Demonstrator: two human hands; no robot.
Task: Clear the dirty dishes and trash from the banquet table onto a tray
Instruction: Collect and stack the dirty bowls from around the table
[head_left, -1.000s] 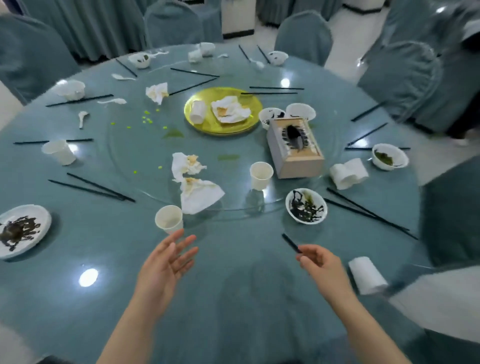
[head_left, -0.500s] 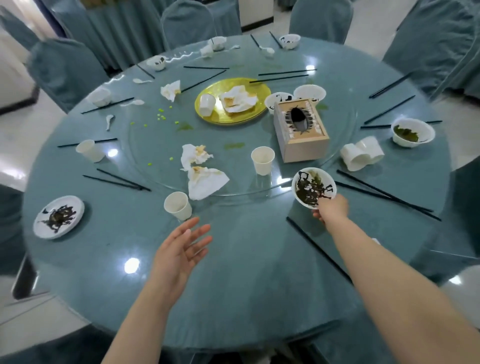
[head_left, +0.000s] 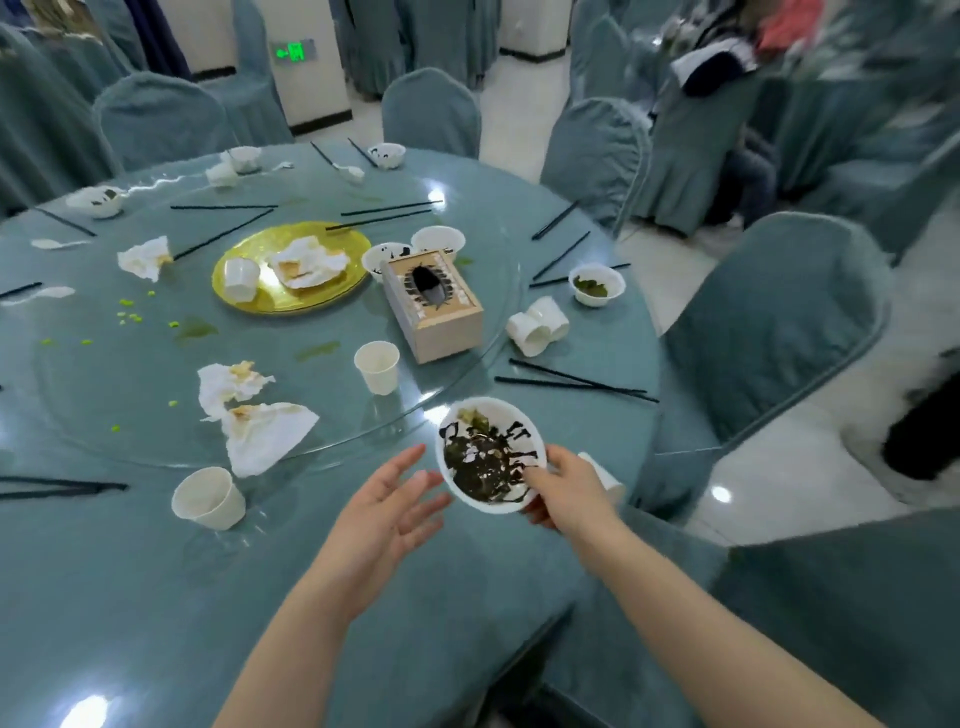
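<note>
Above the near edge of the round teal-clothed banquet table (head_left: 156, 597), the right hand (head_left: 569, 491) now grips the lifted white seaweed-smeared bowl (head_left: 491, 454), open-fingered left hand (head_left: 387, 512) alongside; no tray visible.

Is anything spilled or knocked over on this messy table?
Yes. Green peas lie scattered on the glass turntable, with green smears nearby. Two paper cups lie tipped over beside the tissue box.

Left hand (head_left: 387, 501) open, right hand (head_left: 566, 488) gripping
</note>
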